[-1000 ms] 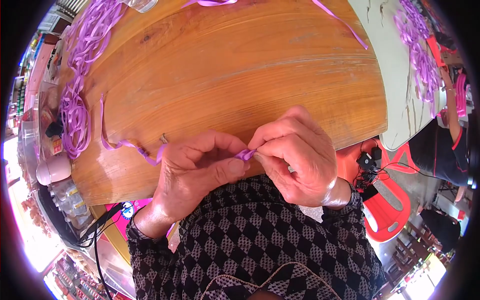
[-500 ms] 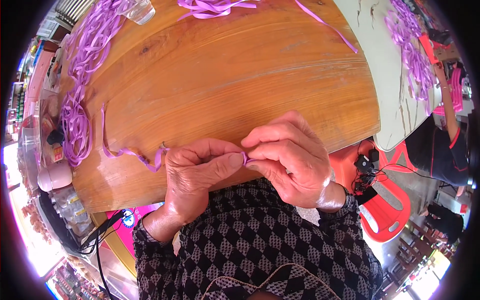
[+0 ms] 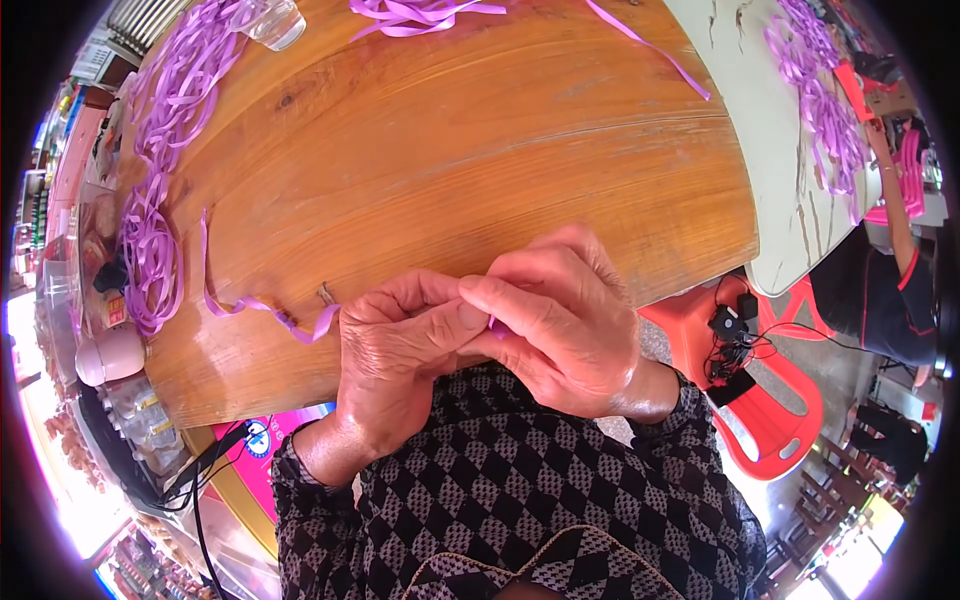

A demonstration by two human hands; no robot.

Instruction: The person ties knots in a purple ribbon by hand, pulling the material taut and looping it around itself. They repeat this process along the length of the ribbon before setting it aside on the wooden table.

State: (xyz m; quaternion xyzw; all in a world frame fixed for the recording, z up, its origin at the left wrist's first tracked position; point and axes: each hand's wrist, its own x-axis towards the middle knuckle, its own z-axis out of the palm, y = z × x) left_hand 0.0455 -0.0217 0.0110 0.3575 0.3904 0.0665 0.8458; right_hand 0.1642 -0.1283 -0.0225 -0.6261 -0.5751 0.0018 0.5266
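My left hand (image 3: 400, 335) and my right hand (image 3: 560, 330) meet over the near edge of the wooden table (image 3: 440, 190). Thumb and fingers of both are pinched together on a purple ribbon. Only a scrap of it shows between the fingertips; the rest there is hidden. From behind my left hand the ribbon's tail (image 3: 260, 306) trails left across the wood and curls upward at its end. A small metal-looking piece (image 3: 325, 293) lies against the ribbon, right beside my left hand; its kind is too small to tell.
A long heap of purple ribbon (image 3: 150, 250) runs down the table's left side, near a clear cup (image 3: 276, 24). More ribbon (image 3: 425, 12) lies at the far edge. At right are a white table (image 3: 775, 240), a red stool (image 3: 770, 430) with a black cable, and another person (image 3: 890, 290).
My right hand has moved left and its fingers now overlap my left fingertips, covering most of the ribbon between them. My left hand has shifted slightly right.
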